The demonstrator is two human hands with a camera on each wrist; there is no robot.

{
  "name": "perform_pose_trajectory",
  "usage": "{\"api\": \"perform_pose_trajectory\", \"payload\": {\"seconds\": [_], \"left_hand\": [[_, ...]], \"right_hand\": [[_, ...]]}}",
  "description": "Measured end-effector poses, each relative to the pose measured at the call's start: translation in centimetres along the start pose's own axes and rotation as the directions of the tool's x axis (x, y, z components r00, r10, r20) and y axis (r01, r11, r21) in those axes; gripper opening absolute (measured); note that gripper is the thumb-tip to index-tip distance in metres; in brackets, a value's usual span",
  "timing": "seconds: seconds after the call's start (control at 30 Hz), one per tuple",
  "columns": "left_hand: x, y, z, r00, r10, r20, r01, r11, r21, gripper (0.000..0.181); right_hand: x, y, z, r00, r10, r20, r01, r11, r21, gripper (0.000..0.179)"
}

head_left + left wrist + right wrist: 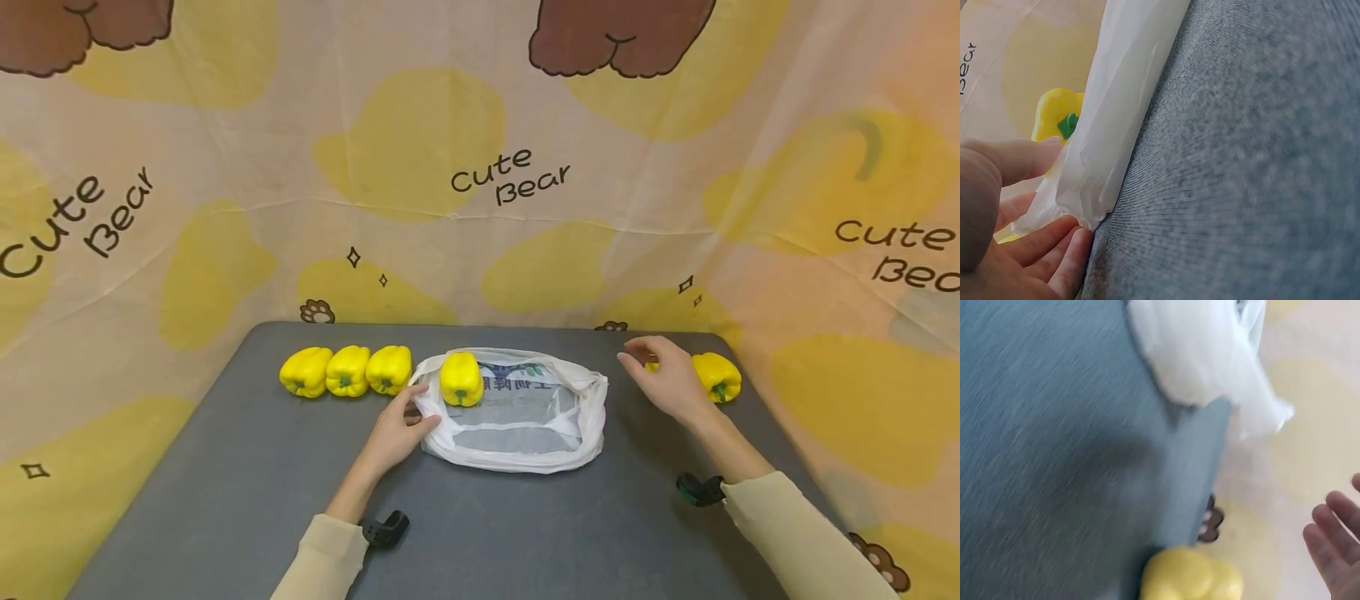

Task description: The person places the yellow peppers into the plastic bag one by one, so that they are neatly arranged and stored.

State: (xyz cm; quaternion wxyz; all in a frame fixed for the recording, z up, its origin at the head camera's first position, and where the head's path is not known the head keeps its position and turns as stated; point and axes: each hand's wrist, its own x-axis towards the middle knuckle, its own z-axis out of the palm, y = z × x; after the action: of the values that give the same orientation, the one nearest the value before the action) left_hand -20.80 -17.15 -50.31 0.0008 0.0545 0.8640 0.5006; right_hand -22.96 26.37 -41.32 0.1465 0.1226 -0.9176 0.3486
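A white plastic bag [517,460] lies with its mouth spread wide on the grey table. One yellow bell pepper [461,380] shows within its mouth, at the back left; whether it touches the bottom is unclear. My left hand [396,429] holds the bag's left edge, fingers curled at the plastic, as the left wrist view also shows. Right of the bag, my right hand [666,379] is raised and holds nothing, its fingers loosely bent. Beside it sits another bell pepper [717,377], and a further one [651,367] is mostly hidden behind the hand.
Three yellow bell peppers stand in a row left of the bag, the leftmost pepper [306,372] at the end. A printed cloth [420,267] hangs behind and at both sides of the table [225,500]. Dark bands [386,529] circle both wrists.
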Motion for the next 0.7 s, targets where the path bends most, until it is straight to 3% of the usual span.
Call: {"api": "perform_pose_trajectory", "payload": {"seconds": [0.37, 0.7], "left_hand": [[0.0, -0.2, 0.1, 1.0, 0.001, -0.001, -0.001, 1.0, -0.004, 0.059], [0.1, -0.2, 0.2, 1.0, -0.008, -0.004, 0.008, 1.0, -0.003, 0.059]], "right_hand": [[-0.5, 3.3, -2.6, 0.998, 0.061, 0.019, -0.059, 0.996, -0.071, 0.041], [-0.8, 5.7, -3.3, 0.996, 0.092, -0.017, -0.094, 0.989, -0.116, 0.046]]}}
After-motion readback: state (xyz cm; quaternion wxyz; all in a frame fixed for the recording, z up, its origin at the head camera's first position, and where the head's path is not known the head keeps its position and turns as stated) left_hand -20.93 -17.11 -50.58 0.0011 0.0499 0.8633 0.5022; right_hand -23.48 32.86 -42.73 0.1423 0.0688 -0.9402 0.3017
